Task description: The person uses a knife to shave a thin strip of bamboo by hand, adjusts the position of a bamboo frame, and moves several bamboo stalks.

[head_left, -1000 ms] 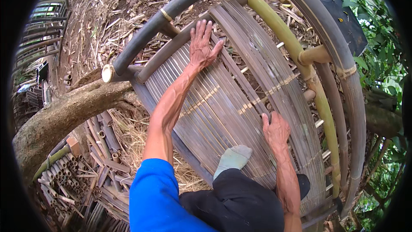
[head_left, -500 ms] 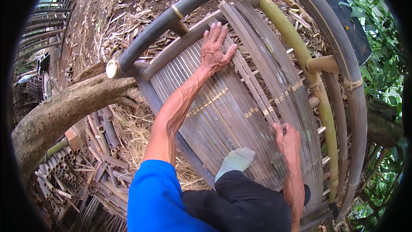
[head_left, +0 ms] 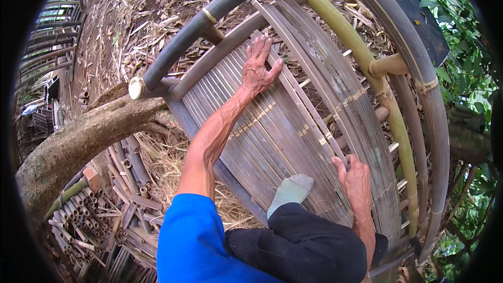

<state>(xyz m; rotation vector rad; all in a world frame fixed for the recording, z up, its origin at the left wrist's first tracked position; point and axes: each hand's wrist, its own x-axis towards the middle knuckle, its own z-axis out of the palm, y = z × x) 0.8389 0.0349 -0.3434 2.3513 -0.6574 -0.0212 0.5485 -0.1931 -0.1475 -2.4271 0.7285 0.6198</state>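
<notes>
I have a bamboo seat or bench in front of me, its surface made of long grey-brown bamboo slats inside a round-pole frame. Toward the far end, my left hand lies flat with its fingers spread, pressing on the slats beside a narrow bamboo slat. Lower right, my right hand is closed at the near part of that same slat, thumb along it. A gap shows between this slat and another bundle of slats to the right. My socked foot rests on the slatted surface.
Dark curved poles and a yellow-green pole rim the seat. A tree trunk reaches in from the left, above stacked cut bamboo. Dry leaf litter covers the ground behind; green foliage is at right.
The gap between the narrow slat and the right-hand bundle has widened. My right hand has shifted slightly down and right with the view; my left hand stays pressed near the far end.
</notes>
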